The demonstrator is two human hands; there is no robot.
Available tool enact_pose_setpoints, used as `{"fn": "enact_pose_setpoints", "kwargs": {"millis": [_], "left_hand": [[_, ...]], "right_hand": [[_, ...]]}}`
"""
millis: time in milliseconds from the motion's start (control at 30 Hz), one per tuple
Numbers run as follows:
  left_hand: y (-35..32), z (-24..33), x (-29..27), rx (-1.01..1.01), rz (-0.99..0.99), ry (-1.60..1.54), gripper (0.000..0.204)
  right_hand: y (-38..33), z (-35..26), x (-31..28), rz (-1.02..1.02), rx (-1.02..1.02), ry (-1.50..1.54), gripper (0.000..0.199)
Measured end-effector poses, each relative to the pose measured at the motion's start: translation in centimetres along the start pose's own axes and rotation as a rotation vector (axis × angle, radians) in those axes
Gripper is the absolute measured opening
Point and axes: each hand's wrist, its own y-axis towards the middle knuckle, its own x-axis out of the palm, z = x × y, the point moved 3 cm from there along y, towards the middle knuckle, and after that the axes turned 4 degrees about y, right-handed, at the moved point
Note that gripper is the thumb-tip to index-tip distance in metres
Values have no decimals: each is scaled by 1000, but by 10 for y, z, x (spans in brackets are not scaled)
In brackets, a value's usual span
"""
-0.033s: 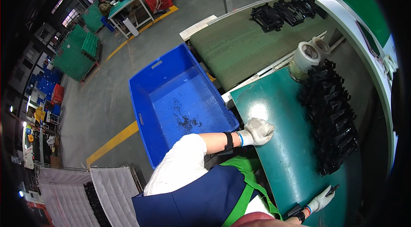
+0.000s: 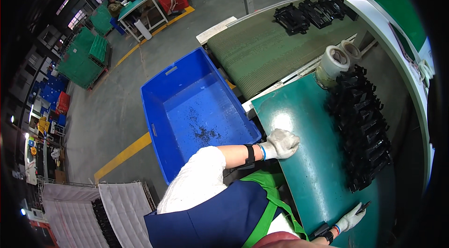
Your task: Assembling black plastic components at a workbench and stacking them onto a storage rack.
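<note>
My left hand (image 2: 282, 144), in a whitish knit glove, is closed in a fist on the left edge of the green tabletop (image 2: 306, 173). Nothing shows in it. Farther down, near the lower right, my right hand (image 2: 350, 219), gloved too, is closed round a slim dark tool (image 2: 364, 207) whose tip sticks out past the fingers; its exact kind is too small to tell. Beyond both hands, along the table's right side, lies a long row of black plastic parts (image 2: 360, 129), packed close together. Neither hand touches them.
A large blue bin (image 2: 156, 103) with dark crumbs inside stands left of the table. Behind runs a green conveyor belt (image 2: 257, 51) carrying black parts (image 2: 292, 19). Clear film rolls (image 2: 333, 63) stand at the table's far corner. A white-framed shelf (image 2: 397, 42) rises at right.
</note>
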Motion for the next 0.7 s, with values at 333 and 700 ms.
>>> {"fn": "enact_pose_setpoints", "kwargs": {"millis": [333, 700], "left_hand": [[1, 1, -2, -13, -24, 15, 20], [0, 3, -4, -9, -30, 13, 21]], "right_hand": [[-1, 0, 1, 65, -93, -26, 61], [3, 3, 0, -22, -18, -33, 65]]}}
